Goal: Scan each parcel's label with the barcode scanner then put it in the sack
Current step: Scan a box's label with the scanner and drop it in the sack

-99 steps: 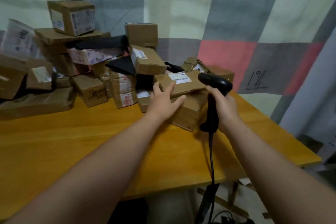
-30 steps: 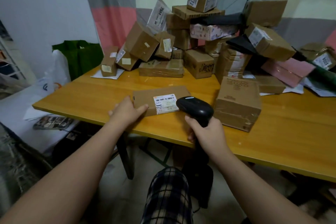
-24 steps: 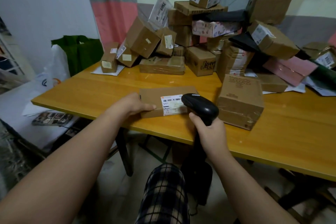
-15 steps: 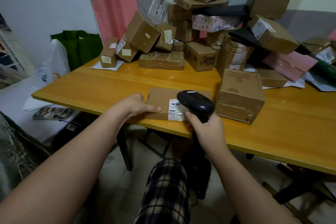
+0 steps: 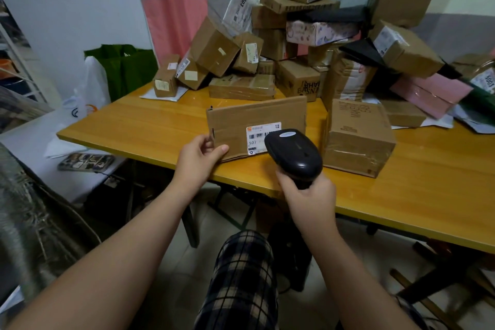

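The left hand (image 5: 199, 154) holds the flat brown parcel (image 5: 241, 119) by its lower left corner, with the thumb on the front and the fingers behind. The parcel is tipped up over the front part of the wooden table (image 5: 401, 195), and its wide face is turned to the person. The white label (image 5: 258, 136) is on the lower right of that face and shows a barcode and the number 507. The right hand (image 5: 310, 195) is wrapped round the handle of the black scanner (image 5: 294, 154). The scanner's head is just in front of the label and hides its right corner. A bigger brown box (image 5: 356, 139) sits just to the right of the parcel. Behind them is a big heap of boxes (image 5: 294, 35). A green bag (image 5: 126, 67) stands past the table's left end
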A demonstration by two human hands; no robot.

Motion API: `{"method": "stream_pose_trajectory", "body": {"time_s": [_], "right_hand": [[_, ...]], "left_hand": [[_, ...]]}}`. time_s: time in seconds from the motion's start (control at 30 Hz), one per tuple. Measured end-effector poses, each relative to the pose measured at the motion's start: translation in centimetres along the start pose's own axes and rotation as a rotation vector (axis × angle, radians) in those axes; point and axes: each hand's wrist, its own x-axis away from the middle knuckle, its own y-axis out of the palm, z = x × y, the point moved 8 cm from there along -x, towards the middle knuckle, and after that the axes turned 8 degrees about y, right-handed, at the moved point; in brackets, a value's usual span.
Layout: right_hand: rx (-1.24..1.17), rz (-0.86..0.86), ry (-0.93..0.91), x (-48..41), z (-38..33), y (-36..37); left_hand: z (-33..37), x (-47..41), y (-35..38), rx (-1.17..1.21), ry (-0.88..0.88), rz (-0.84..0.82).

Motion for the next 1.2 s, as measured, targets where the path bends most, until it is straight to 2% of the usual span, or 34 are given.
{"method": "stream_pose_trajectory", "body": {"time_s": [0.1,0.33,0.83,1.07,1.2], "right_hand": [[0.069,-0.015,-0.023,0.4,0.0,-0.1],[0.18,-0.037,0.054,0.6,1.6,0.1],[0.151,-0.025,0.079,0.6,1.1,-0.3],[0.103,-0.026,0.11,0.6,1.6,-0.5],[0.087,-0.099,0.083,0.6,0.5,0.6]], "left_hand": [[-0.1,0.4,-0.2,0.006,0.035,0.052],[0.3,0.3,-0.4,-0.037,0.143,0.07],[2.1,-1.0,-0.6,-0.206,0.218,0.023],[2.3,-1.2,-0.5,-0.171,0.236,0.006],[2.9,-1.1,-1.5,-0.082,0.216,0.016]]}}
